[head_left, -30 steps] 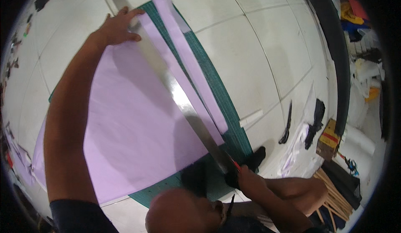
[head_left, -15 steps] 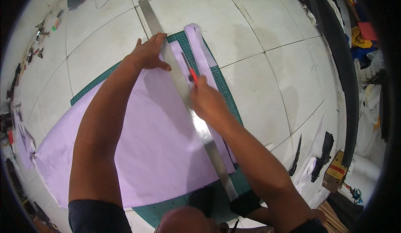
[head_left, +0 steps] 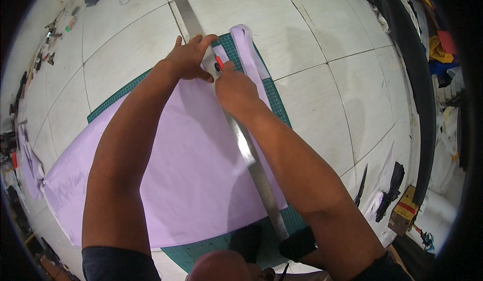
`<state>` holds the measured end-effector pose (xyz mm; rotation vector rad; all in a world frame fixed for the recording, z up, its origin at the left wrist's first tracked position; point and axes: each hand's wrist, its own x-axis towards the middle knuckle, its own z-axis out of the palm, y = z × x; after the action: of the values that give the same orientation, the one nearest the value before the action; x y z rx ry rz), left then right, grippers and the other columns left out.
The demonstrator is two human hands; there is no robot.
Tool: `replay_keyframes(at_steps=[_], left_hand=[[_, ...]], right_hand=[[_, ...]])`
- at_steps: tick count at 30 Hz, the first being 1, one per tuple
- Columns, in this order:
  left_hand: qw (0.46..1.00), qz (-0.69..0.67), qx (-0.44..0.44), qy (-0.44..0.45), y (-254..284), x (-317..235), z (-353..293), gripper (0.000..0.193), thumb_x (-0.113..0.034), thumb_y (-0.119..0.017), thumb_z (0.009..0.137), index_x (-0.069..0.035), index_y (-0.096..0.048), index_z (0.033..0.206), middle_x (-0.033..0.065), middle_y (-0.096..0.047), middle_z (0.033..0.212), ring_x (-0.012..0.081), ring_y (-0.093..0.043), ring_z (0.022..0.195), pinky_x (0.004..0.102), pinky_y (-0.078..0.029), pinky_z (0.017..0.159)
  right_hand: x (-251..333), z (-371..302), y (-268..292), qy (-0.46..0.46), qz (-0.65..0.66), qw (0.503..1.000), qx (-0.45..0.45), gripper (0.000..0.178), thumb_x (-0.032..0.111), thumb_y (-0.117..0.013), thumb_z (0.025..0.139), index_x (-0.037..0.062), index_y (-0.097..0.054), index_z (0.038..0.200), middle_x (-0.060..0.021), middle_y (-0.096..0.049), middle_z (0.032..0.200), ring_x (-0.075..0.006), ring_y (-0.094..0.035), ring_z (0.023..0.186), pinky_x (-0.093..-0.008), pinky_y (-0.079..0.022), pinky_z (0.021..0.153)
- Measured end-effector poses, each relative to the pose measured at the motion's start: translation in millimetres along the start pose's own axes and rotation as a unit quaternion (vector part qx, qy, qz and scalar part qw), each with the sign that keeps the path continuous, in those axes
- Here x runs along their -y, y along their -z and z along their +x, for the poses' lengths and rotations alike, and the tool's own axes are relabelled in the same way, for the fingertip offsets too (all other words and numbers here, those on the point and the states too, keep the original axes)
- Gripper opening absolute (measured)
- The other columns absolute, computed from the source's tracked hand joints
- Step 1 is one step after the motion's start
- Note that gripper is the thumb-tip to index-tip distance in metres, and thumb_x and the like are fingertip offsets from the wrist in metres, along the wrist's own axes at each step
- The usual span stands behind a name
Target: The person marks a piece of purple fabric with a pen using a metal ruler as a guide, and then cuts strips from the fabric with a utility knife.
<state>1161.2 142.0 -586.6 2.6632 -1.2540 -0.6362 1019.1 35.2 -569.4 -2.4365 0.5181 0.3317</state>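
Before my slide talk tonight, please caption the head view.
Left hand on a metal ruler, right hand gripping a red cutter, over lilac fabric on a green mat.

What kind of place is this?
Probably a sewing or craft workshop: lilac cloth lies on a green cutting mat on the tiled floor, with a long metal ruler on top.

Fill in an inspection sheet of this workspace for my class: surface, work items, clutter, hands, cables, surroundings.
Surface: green cutting mat on a white tiled floor.
Work items: lilac fabric on the mat; metal ruler lying across it; folded lilac strip to the right.
Clutter: black bundle and yellow-and-red box, lower right.
Hands: left hand spread on the ruler; right hand closed around a red cutter.
Cables: thin pale cable, upper left.
Surroundings: long black roll along the right.
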Motion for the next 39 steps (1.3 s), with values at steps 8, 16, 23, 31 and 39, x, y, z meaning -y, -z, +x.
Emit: replay_keyframes(at_steps=[8, 16, 23, 31, 39], left_hand=[[0.996, 0.077, 0.049, -0.012, 6, -11, 3, 0.088, -0.038, -0.088, 0.068, -0.034, -0.042, 0.143, 0.0301, -0.032, 0.153, 0.0431, -0.029, 0.146, 0.0624, -0.014, 0.119], [0.996, 0.073, 0.056, 0.005, 10, -8, 1, 0.084, -0.036, -0.087, 0.071, -0.035, -0.044, 0.143, 0.0199, -0.037, 0.15, 0.0367, -0.042, 0.138, 0.0654, -0.012, 0.118], [0.993, 0.118, 0.02, 0.002, -4, -2, 5, 0.085, -0.039, -0.084, 0.074, -0.037, -0.041, 0.147, 0.0277, -0.035, 0.154, 0.0369, -0.03, 0.147, 0.0663, -0.009, 0.118], [0.989, 0.143, 0.009, -0.025, -9, 7, 9, 0.083, -0.034, -0.083, 0.075, -0.038, -0.04, 0.146, 0.0253, -0.033, 0.155, 0.0387, -0.025, 0.149, 0.0689, -0.011, 0.116], [0.991, 0.118, 0.052, -0.019, -4, 5, 12, 0.086, -0.037, -0.083, 0.076, -0.037, -0.038, 0.149, 0.0221, -0.026, 0.159, 0.0373, -0.023, 0.15, 0.07, -0.007, 0.116]], right_hand=[[-4, 8, 10, -0.008, -0.005, 1.0, 0.03, 0.029, 0.014, -0.043, 0.096, -0.0012, -0.045, 0.12, -0.0283, -0.067, 0.106, -0.0459, -0.065, 0.101, -0.0534, -0.051, 0.088], [-34, -88, 17, -0.079, 0.021, 0.988, 0.13, 0.03, 0.014, -0.044, 0.096, 0.0, -0.044, 0.122, -0.0286, -0.066, 0.104, -0.0455, -0.064, 0.101, -0.0544, -0.049, 0.088], [-100, -258, -4, -0.196, 0.002, 0.957, 0.213, 0.022, 0.022, -0.047, 0.099, 0.0041, -0.042, 0.111, -0.0265, -0.067, 0.087, -0.0489, -0.065, 0.084, -0.0581, -0.049, 0.076], [-143, -402, -12, -0.323, -0.04, 0.896, 0.301, 0.02, 0.022, -0.044, 0.1, 0.0063, -0.041, 0.111, -0.0277, -0.067, 0.094, -0.0494, -0.065, 0.087, -0.0608, -0.05, 0.079], [-133, -397, 25, -0.314, -0.093, 0.879, 0.347, 0.018, 0.017, -0.042, 0.101, 0.0025, -0.042, 0.111, -0.0272, -0.065, 0.103, -0.0512, -0.066, 0.089, -0.0589, -0.053, 0.074]])
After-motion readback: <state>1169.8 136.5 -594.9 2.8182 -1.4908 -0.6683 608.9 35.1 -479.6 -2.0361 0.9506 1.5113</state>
